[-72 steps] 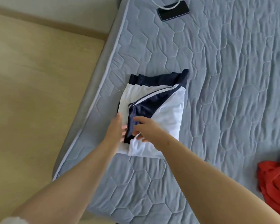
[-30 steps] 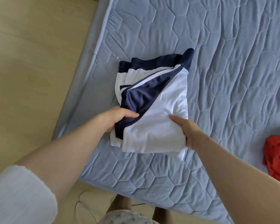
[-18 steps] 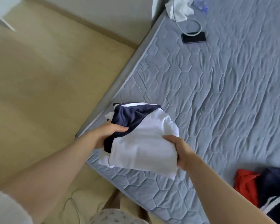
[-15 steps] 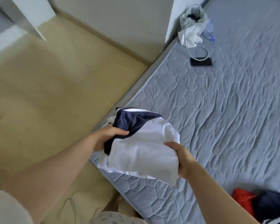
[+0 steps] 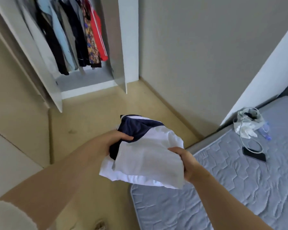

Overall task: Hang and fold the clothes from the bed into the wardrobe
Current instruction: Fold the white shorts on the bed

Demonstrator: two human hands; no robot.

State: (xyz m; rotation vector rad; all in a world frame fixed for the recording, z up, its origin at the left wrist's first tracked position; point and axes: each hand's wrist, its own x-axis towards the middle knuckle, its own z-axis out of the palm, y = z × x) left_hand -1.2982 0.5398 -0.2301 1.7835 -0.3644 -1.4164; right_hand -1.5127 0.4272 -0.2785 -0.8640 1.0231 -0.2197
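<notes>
A: What is being held?

B: A folded white and navy garment (image 5: pixel 150 158) is being gripped from both sides. Its navy edge is being pinched by the left hand (image 5: pixel 117 140), thumb on top. Its white edge is being clasped by the right hand (image 5: pixel 185 161), fingers curled around it.

A: Where is it being held?

B: It is being held in the air over the floor (image 5: pixel 93 117), by the corner of the bed (image 5: pixel 239 188) and well apart from the open wardrobe (image 5: pixel 131 39).

A: What else is being shown?

B: Hanging clothes (image 5: pixel 76 35) are being seen inside the wardrobe. A phone (image 5: pixel 253 156) and a crumpled bag (image 5: pixel 248 123) are being seen on the bed.
</notes>
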